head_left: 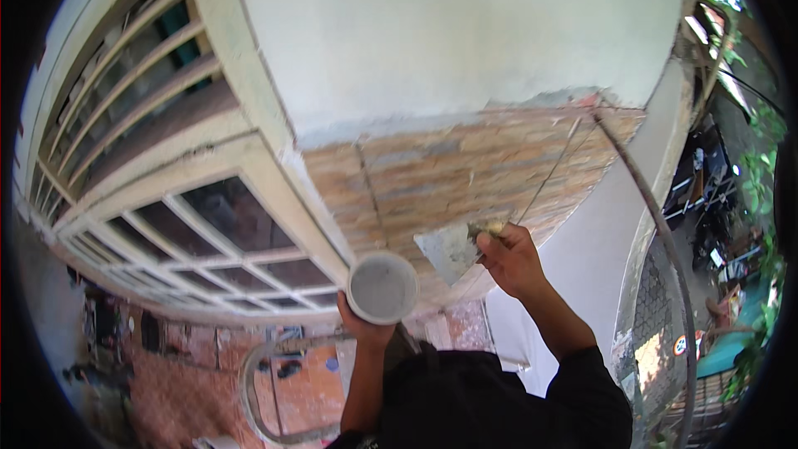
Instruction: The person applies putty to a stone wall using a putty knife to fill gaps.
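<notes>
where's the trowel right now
In the head view, the trowel is just right of centre in the right hand, its blade against the bare brick wall, right of the round cup held by the left hand.

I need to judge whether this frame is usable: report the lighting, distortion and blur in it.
Head view: strong fisheye bends the window frame and wall edges, with black corners around the circle; even daylight on the plastered wall, brighter glare at the upper right foliage; right hand with the trowel and left hand under the round container are slightly soft.
</notes>
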Motion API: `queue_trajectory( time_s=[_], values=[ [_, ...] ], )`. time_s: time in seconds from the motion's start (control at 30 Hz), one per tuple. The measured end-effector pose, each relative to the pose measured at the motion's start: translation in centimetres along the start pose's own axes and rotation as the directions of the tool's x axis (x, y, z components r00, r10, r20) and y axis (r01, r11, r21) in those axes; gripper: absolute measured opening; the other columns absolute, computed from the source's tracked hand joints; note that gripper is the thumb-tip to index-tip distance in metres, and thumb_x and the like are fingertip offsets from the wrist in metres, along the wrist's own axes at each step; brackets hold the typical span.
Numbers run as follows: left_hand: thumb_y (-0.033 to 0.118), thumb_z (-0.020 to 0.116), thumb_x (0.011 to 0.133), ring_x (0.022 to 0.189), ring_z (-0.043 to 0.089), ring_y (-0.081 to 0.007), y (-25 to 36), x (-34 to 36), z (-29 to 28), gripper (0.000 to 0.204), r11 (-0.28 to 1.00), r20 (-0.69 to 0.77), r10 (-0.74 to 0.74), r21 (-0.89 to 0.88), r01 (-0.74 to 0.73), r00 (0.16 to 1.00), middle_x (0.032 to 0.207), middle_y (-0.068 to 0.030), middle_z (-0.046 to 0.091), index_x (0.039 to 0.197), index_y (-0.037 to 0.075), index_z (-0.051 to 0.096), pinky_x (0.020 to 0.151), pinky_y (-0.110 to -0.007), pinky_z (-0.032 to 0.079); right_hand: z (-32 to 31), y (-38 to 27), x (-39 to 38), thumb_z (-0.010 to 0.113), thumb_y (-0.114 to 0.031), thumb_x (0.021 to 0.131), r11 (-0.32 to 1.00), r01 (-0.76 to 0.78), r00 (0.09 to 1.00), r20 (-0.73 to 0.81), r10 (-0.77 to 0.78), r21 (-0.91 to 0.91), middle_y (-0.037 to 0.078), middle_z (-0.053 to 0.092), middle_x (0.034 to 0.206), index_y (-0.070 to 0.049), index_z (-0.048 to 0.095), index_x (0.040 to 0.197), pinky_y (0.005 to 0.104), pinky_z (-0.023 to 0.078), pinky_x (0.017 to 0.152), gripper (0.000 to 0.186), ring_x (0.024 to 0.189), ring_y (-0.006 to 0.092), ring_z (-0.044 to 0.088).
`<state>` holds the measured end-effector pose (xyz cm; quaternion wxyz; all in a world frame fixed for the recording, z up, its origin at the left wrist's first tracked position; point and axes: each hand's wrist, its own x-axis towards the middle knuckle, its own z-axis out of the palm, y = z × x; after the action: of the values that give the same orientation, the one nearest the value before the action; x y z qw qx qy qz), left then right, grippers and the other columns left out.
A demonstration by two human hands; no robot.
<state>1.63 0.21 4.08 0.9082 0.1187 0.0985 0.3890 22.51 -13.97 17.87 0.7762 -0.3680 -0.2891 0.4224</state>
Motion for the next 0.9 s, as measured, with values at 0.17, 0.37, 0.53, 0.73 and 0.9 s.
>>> queue_trajectory(
  time_s=[0.17, 0.37, 0.53, 0.73, 0.9],
  values=[
    [0.046, 0.042, 0.097, 0.123, 0.055, -0.0307, -2.9, -1.1, 1.8, 0.051, 0.988, 0.004, -0.154, 0.023, 0.154, 0.988, 0.132, -0.0098, 0.057, 0.134, 0.011, 0.051, 0.101, -0.053, 0.047, -1.4, -6.7, 1.7, 0.060, 0.005, 0.091, 0.403, 0.561, 0.790, 0.320, -0.524, -0.723, 0.016, 0.069, 0.113, 0.001, 0.067, 0.114, 0.0376, 0.054, 0.092, 0.025, 0.107, 0.0269, 0.067],
    [0.012, 0.073, 0.080, 0.116, 0.059, -0.0303, -3.6, -2.2, 4.0, 0.063, 0.971, -0.050, -0.169, 0.162, 0.175, 0.984, 0.129, -0.0137, 0.056, 0.135, 0.008, 0.044, 0.092, -0.048, 0.055, -5.6, -10.0, 6.9, 0.062, 0.014, 0.076, -0.285, 0.562, 0.574, 0.615, -0.541, -0.776, 0.007, 0.063, 0.130, -0.012, 0.068, 0.119, 0.0395, 0.050, 0.104, 0.051, 0.126, 0.0287, 0.057],
    [0.059, 0.030, 0.096, 0.125, 0.053, -0.0337, -3.0, -2.5, 3.0, 0.065, 0.718, 0.078, 0.070, 0.688, -0.104, 0.995, 0.133, -0.0107, 0.058, 0.135, 0.013, 0.053, 0.103, -0.053, 0.043, -8.8, -9.5, 11.7, 0.064, 0.011, 0.077, -0.571, 0.601, 0.441, 0.828, -0.347, -0.559, 0.006, 0.060, 0.132, -0.013, 0.066, 0.122, 0.0409, 0.047, 0.109, 0.051, 0.127, 0.0261, 0.055],
    [0.053, 0.033, 0.097, 0.125, 0.052, -0.0352, -0.4, -2.6, -0.3, 0.058, 0.962, 0.010, -0.237, 0.141, 0.234, 0.971, 0.133, -0.0128, 0.056, 0.135, 0.013, 0.052, 0.102, -0.058, 0.044, -8.1, -11.3, 10.2, 0.065, 0.006, 0.076, -0.501, 0.587, 0.605, 0.756, -0.251, -0.636, 0.003, 0.061, 0.132, -0.015, 0.065, 0.124, 0.0412, 0.044, 0.112, 0.053, 0.128, 0.0241, 0.054],
    [0.038, 0.077, 0.080, 0.118, 0.057, -0.0338, -0.9, -3.8, 4.3, 0.079, 0.537, 0.213, 0.091, 0.812, -0.228, 0.973, 0.131, -0.0160, 0.054, 0.142, 0.008, 0.037, 0.095, -0.049, 0.053, -11.4, -11.2, 6.5, 0.067, 0.004, 0.075, -0.430, 0.576, 0.737, 0.669, -0.093, -0.695, 0.001, 0.062, 0.131, -0.017, 0.064, 0.126, 0.0404, 0.047, 0.110, 0.055, 0.125, 0.0248, 0.056]
  ],
)
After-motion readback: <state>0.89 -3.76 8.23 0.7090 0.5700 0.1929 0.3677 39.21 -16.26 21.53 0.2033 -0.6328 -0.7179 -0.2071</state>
